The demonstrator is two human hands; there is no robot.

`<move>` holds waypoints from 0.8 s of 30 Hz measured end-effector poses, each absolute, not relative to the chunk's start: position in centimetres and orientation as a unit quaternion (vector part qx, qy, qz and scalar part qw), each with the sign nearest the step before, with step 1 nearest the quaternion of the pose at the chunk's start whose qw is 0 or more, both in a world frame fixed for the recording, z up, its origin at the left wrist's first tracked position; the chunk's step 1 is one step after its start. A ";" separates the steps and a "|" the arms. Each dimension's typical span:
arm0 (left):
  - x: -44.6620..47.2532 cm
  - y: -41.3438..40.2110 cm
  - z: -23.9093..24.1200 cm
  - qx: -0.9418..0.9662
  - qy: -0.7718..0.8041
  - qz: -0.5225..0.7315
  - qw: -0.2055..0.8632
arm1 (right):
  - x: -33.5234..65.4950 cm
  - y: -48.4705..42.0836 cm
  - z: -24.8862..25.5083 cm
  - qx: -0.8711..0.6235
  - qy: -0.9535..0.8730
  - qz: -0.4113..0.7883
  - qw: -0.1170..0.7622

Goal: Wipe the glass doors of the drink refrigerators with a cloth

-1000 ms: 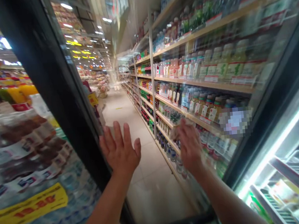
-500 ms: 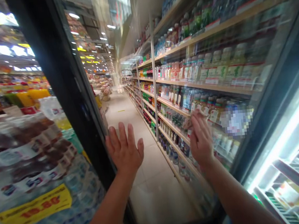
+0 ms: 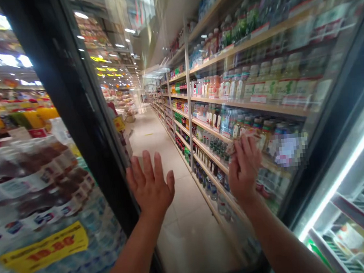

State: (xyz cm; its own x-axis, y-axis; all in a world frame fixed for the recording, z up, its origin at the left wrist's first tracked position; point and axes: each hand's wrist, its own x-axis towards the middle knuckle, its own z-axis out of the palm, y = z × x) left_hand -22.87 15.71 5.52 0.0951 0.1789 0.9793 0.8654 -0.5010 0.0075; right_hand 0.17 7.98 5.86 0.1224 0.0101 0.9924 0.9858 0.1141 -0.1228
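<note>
Bottle packs (image 3: 28, 177) far left from where I'm standing, then the door's black frame (image 3: 65, 96), a hard edge to mind. The left hand (image 3: 151, 186) is spread wide, gripping nothing, seemingly flat on the glass (image 3: 191, 204), probably stiff and slick. Decent sliding room between hands. The cloth (image 3: 249, 135) sits under the right hand's fingers (image 3: 248, 147); likely light, floppy, so I'd pin it flat. Right frame edge (image 3: 330, 109) next.

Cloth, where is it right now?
In the head view, the cloth is right of centre, under the right hand at the glass door, to the right of the spread left hand.
</note>
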 end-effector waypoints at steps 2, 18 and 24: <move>-22.9 15.6 5.5 -0.672 -0.392 -0.546 0.311 | -1.3 7.9 4.3 -0.513 -0.541 -0.418 0.519; -22.8 16.1 5.4 -0.667 -0.400 -0.553 0.299 | -1.8 7.3 -0.3 -0.407 -0.674 -0.425 0.447; -22.7 16.3 5.5 -0.668 -0.396 -0.551 0.305 | 4.0 7.2 2.2 -0.469 -0.539 -0.435 0.548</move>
State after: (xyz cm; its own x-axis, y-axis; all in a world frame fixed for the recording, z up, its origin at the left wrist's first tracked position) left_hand -22.69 16.31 5.52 0.0788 0.1939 0.9778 0.8656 -0.4999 0.0294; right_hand 4.00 7.16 2.21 0.0404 0.0288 0.9988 0.9825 0.1807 -0.0449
